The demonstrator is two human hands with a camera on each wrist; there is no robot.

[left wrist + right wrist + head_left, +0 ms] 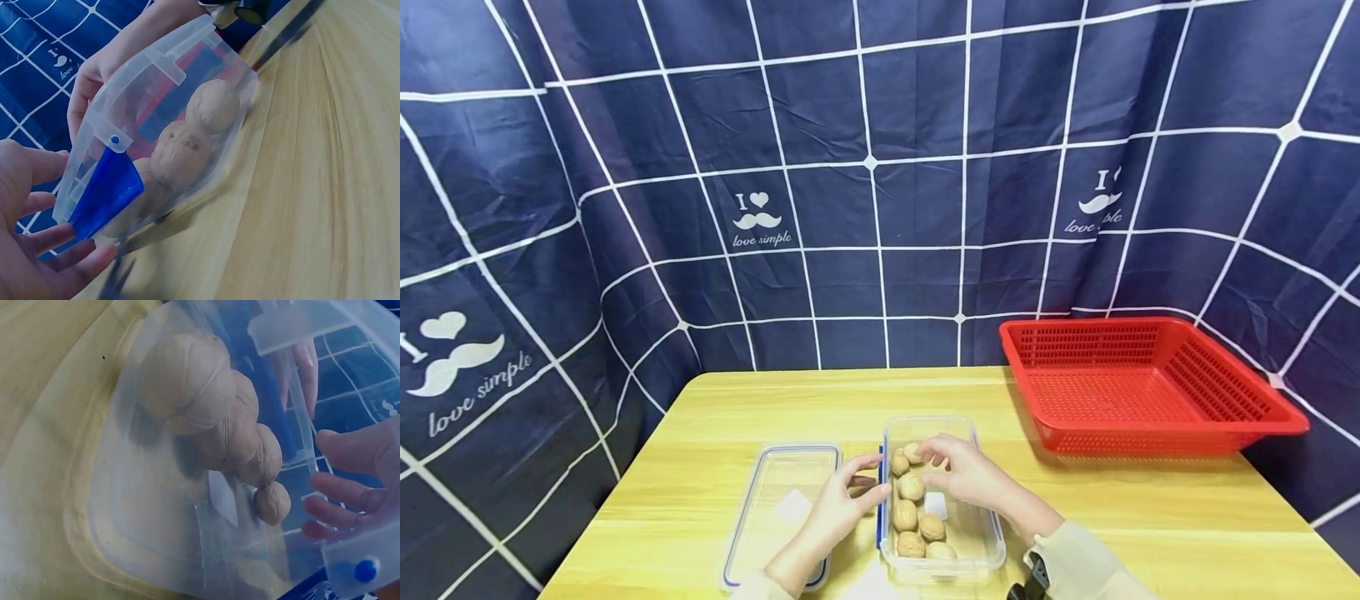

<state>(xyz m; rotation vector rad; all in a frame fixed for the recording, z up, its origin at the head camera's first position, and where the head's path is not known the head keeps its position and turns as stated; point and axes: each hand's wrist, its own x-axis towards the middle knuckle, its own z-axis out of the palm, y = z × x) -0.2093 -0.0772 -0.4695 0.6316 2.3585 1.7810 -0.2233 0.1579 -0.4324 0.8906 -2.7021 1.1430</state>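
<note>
A clear plastic food container (976,537) stands on the table with several walnuts (912,487) along its left side. Beside its left wall is my left hand (841,506), fingers spread and loosely bent. The left wrist view has these fingertips at the blue latch (111,192), which hangs from the rim; whether they press on it I cannot tell. My right hand (973,477) reaches over the container near the far walnuts. In the right wrist view its fingers (340,490) are extended and hold nothing.
The container's clear lid (760,508), with a blue seal, lies flat to the left. At the back right sits a red plastic basket (1150,429). A white slip (936,503) shows in the container. A dark blue checked curtain (917,200) hangs behind the wooden table (662,492).
</note>
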